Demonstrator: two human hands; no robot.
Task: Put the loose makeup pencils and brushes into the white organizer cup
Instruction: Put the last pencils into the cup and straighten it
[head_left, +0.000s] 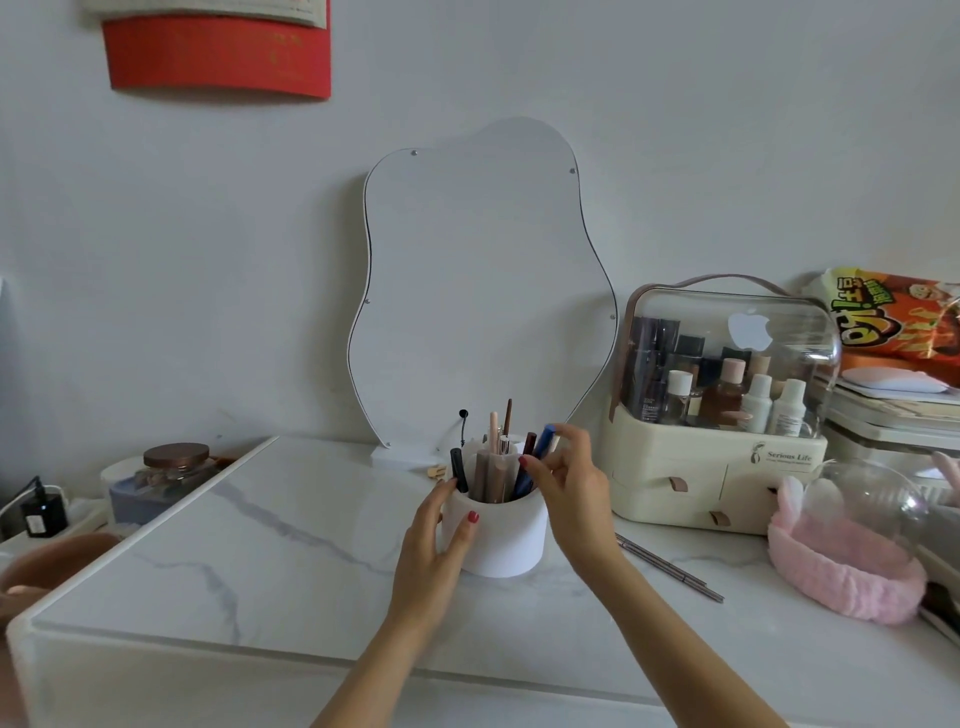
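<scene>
The white organizer cup (506, 540) stands on the marble tabletop (291, 540) in front of the mirror. Several pencils and brushes stand upright in it. My left hand (441, 540) grips the cup's left side, thumb on its front wall. My right hand (569, 483) is at the cup's right rim, its thumb and fingertips pinching a blue pencil (540, 444) that leans in the cup. A thin dark pencil (670, 566) lies loose on the table to the right of the cup, behind my right forearm.
A wavy-edged mirror (483, 291) leans on the wall behind the cup. A cream cosmetics case with clear lid (717, 415) stands right, a pink headband (847, 566) in front of it. A lidded jar (166, 478) sits left. A small clip (436, 472) lies near the mirror base.
</scene>
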